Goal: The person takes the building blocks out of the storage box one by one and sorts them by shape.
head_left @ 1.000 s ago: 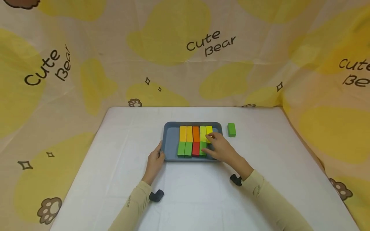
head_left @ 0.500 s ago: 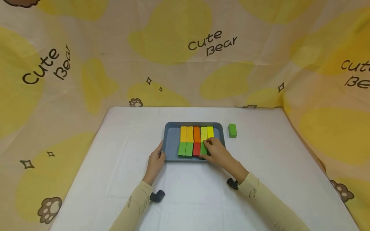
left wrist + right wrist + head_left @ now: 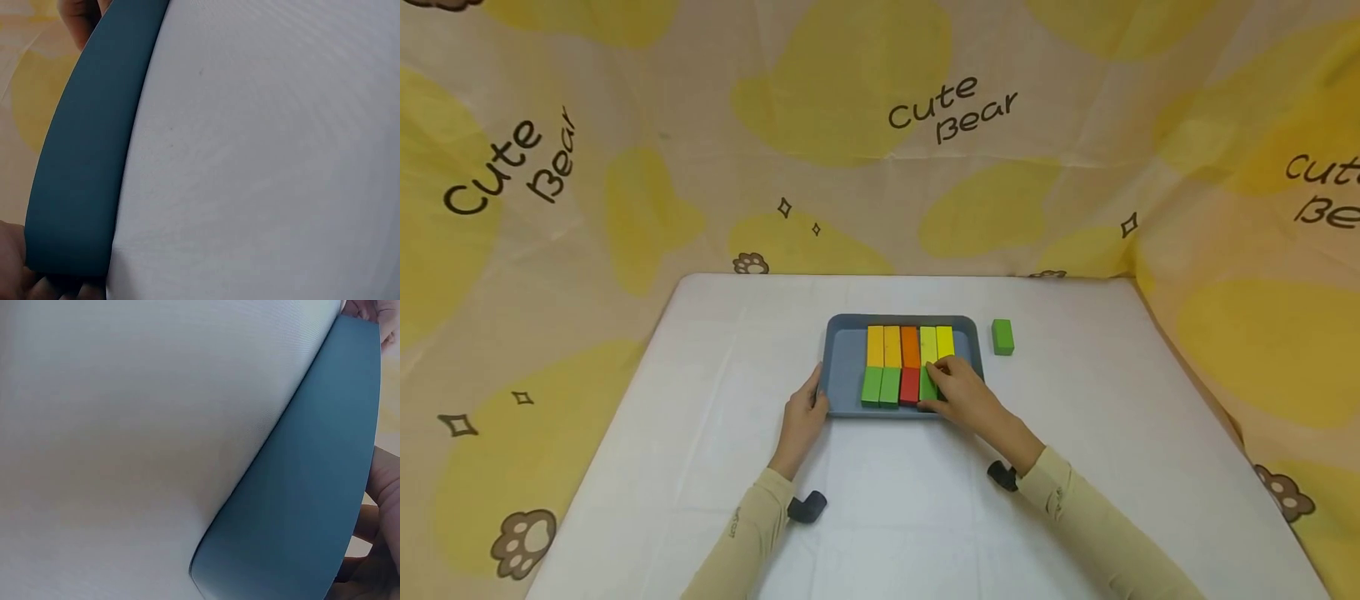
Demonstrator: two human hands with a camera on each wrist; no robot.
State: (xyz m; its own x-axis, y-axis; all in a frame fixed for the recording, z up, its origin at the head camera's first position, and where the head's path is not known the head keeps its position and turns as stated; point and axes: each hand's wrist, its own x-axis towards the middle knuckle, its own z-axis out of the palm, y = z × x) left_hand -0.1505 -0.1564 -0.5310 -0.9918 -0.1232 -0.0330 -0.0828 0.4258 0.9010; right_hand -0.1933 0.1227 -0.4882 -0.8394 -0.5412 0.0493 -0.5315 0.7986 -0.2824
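Note:
A shallow blue-grey tray (image 3: pixel 844 375) lies on the table with two rows of coloured blocks in it. My left hand (image 3: pixel 801 421) grips the tray's left side near the front corner, thumb at the rim. With thumb and fingers at its two ends, my right hand (image 3: pixel 970 400) pinches a green block (image 3: pixel 928 385) in the front row. Directly left of that sits a red block (image 3: pixel 909 387), then two green blocks (image 3: pixel 881 387). Behind them stand yellow blocks (image 3: pixel 883 346) and an orange block (image 3: pixel 910 346). The tray's front wall (image 3: pixel 87 150) fills much of the left wrist view.
One loose green block (image 3: pixel 1002 337) lies on the white tabletop (image 3: pixel 1075 400), to the right of the tray. A printed cloth (image 3: pixel 850 100) hangs behind and at both sides. Black wrist-worn devices (image 3: pixel 807 507) show by the sleeves.
My right hand has come down and closer to the body from the right-hand yellow blocks, its fingers closing onto the front green block. My left hand has stayed at the tray's side.

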